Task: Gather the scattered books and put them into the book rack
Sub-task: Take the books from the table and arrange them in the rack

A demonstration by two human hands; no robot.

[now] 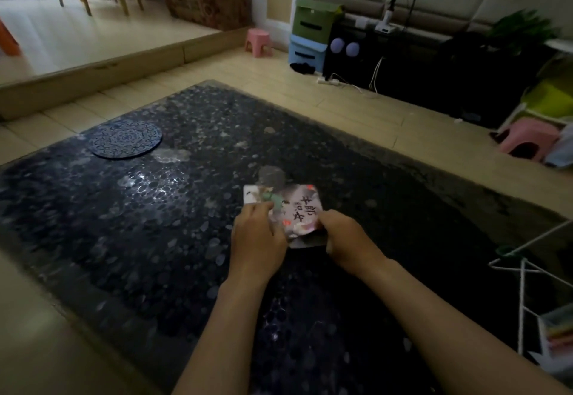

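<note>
Books [294,211] sit in a small pile near the middle of the dark, pebbly counter [155,239]. I can make out at least 2 of them, and the top one has big black writing on a light cover. Both hands hold this pile. The left hand [259,236] is curled over the left edge of the books, with its fingers bent down on the cover. The right hand [347,244] is closed on the right edge of the books. I cannot tell if the pile is lifted or lying flat on the counter. A round blue mat [125,141] lies on the counter, well to the left of the books and farther back. A white wire rack [527,270] stands to the right of the books, at the counter's right edge.
</note>
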